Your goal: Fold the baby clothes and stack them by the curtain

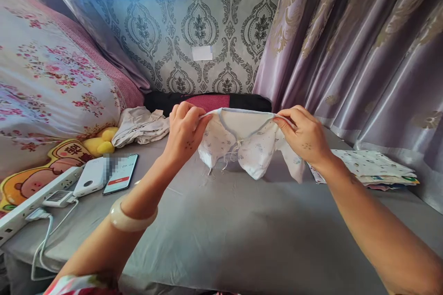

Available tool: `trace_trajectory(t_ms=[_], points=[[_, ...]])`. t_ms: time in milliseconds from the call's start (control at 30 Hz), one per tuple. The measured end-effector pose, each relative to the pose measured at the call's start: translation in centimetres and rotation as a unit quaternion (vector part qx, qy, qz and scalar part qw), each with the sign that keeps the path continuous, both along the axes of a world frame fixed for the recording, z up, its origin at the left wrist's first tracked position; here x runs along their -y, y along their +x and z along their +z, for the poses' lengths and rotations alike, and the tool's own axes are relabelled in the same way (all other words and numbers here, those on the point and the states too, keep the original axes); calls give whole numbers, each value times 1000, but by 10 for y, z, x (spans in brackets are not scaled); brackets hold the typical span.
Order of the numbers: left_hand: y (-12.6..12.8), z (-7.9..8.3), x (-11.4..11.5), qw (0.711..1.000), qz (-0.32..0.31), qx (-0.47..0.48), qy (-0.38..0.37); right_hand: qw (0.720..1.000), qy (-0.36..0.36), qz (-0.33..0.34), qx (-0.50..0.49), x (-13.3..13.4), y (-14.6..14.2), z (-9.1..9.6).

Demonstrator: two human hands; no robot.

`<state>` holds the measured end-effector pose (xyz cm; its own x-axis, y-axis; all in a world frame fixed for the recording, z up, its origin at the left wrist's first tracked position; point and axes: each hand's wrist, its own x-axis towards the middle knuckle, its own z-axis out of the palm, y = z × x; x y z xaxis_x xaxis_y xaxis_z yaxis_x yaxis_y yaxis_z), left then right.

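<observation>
A small white baby top (258, 156) with a faint print, pale blue neck trim and thin ties at the front hangs above the grey sheet (214, 235). My left hand (185, 131) pinches it at one shoulder, thumb and fingers closed on the cloth. At the other shoulder, my right hand (302, 133) grips it the same way, so the neckline is stretched between them. One sleeve dangles below my right hand. The lower parts of the top droop just over the sheet; whether they touch it I cannot tell.
A stack of folded printed clothes (377, 168) lies at the right. Crumpled white cloth (141, 126) sits back left. Along the left are a phone (121, 175), a white power bank (90, 177), a power strip (38, 205) with cables, and a yellow plush (100, 143).
</observation>
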<state>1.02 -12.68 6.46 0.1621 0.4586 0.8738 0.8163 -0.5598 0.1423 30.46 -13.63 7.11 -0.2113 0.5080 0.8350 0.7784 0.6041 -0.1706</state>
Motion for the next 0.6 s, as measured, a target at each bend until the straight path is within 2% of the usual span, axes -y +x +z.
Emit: trace_trajectory(t_ms=[100, 167, 233, 333, 433, 500, 600], points=[[-8, 15, 39, 1000, -7, 9, -21, 997, -60, 29, -35, 27, -4, 15], [-11, 29, 56, 999, -2, 27, -34, 992, -100, 44, -69, 38, -6, 24], [-14, 39, 59, 998, 0, 36, -56, 985, -141, 47, -91, 39, -7, 30], [-15, 35, 34, 993, -16, 17, -115, 975, -198, 34, -91, 21, -4, 23], [-10, 3, -12, 983, -23, -15, -182, 973, -227, 20, -43, -13, 1, -6], [-3, -30, -43, 972, -13, -41, -230, 972, -234, -8, 14, -35, 2, -35], [12, -81, -77, 958, 36, -83, -274, 956, -259, -98, 100, -56, -3, -81]])
